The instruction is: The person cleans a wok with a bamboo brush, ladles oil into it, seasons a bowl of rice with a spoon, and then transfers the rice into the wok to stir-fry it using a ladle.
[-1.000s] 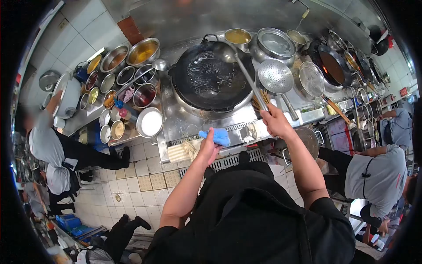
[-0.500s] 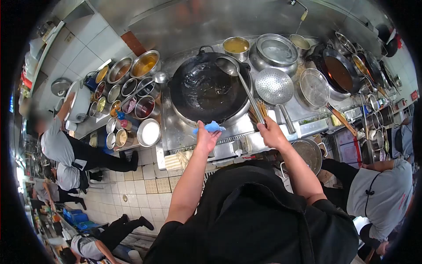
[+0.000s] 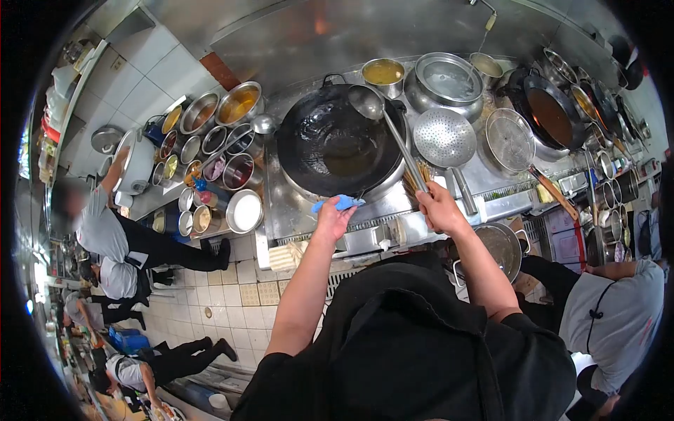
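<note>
A large black wok (image 3: pixel 309 133) sits on the burner in front of me, with a shallow pool of liquid in its bottom. My left hand (image 3: pixel 334 220) is closed on a folded blue cloth (image 3: pixel 340 203) at the wok's near rim; whether it grips the wok's handle beneath is hidden. In my right hand (image 3: pixel 442 209) is the handle of a long steel ladle (image 3: pixel 367 102), whose bowl rests over the wok's far right edge. A perforated strainer (image 3: pixel 444 137) lies just right of the ladle.
Seasoning pots and a steel bowl of white powder or liquid (image 3: pixel 244 211) stand left. Behind are a yellow-liquid pot (image 3: pixel 383 76) and a lidded pot (image 3: pixel 449 76). At right lie a mesh skimmer (image 3: pixel 510 139) and a brown-liquid wok (image 3: pixel 547 116). Co-workers stand on both sides.
The left fingers have closed more tightly round the blue cloth at the wok's rim. Liquid in the wok has shifted. The whole view has moved slightly; the right hand keeps its hold.
</note>
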`<state>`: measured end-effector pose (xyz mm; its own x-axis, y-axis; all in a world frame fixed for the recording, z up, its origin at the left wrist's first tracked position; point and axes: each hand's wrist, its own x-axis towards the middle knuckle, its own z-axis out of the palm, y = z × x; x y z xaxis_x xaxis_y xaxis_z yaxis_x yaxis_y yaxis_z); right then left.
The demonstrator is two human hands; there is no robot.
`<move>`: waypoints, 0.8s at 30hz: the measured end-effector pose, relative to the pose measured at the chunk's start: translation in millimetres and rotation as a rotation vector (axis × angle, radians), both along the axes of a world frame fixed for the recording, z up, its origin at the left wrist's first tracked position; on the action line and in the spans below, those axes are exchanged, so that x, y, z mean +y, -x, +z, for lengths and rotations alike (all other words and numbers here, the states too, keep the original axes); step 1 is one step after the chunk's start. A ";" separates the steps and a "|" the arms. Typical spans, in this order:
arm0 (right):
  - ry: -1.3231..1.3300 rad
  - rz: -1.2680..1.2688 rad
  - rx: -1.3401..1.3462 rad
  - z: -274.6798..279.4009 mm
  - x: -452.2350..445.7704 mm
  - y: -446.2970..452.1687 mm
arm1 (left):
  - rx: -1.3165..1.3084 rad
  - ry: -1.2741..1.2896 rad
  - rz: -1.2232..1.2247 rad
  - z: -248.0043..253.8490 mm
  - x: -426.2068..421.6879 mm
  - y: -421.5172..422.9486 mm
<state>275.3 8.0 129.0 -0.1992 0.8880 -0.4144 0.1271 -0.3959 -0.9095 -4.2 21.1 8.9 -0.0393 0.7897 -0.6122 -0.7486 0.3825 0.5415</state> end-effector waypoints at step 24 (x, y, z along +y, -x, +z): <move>0.058 -0.113 0.039 -4.6 -51.7 14.7 | 0.119 0.149 -0.053 -12.2 17.9 -9.5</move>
